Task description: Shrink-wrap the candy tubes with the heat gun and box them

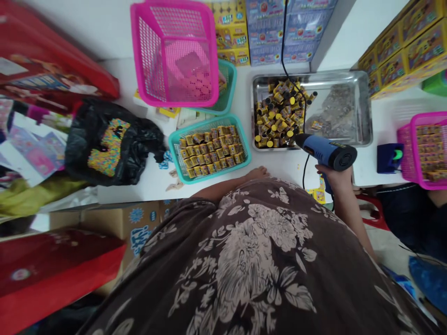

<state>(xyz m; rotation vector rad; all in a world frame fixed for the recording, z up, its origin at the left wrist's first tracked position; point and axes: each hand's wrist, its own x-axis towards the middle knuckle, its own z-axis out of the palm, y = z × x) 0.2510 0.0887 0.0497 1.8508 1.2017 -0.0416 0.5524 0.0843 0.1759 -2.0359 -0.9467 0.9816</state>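
My right hand [335, 177] is wrapped around the handle of a blue heat gun [324, 151]. Its black nozzle points left over the front edge of a metal tray [361, 107]. In the tray's left part lies a heap of small yellow-wrapped cylinders [279, 111], some with black ends; clear plastic pieces [340, 114] spread over its right part. My left hand [257, 173] rests at the table edge against the patterned shirt, partly hidden, its visible fingers lying loosely with nothing in them. Left of it a teal basket [211, 177] holds rows of yellow-wrapped pieces [211, 151].
A pink basket [174, 100] sits over another teal basket [230, 88] at the back. A black bag [139, 139] holds colourful beads [111, 144]. Stacked boxes [268, 32] line the wall. The cord [284, 46] crosses the tray. At right, a pink basket [408, 135] stands beside another person's arm [438, 197].
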